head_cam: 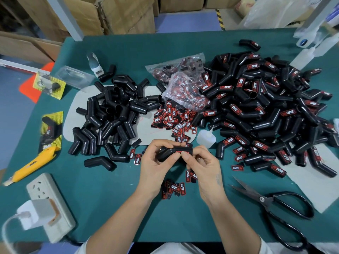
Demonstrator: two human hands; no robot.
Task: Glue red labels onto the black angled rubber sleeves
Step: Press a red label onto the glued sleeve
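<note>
My left hand (156, 162) grips a black angled rubber sleeve (168, 152) above the green table. My right hand (201, 165) pinches its other end, thumb and finger pressing a red label (182, 152) against the sleeve. Plain sleeves lie heaped at the left (111, 114). Labelled sleeves are piled at the right (266, 110). Loose red labels lie in the middle (172, 120) and under my wrists (175, 188). A small clear glue bottle (205, 137) lies just beyond my right hand.
Black scissors (271, 204) lie at the right front. A yellow utility knife (34, 162) and a white power strip (49, 206) with a charger are at the left. Plastic bags of labels (181, 83) sit mid-table. Cardboard boxes stand behind the table.
</note>
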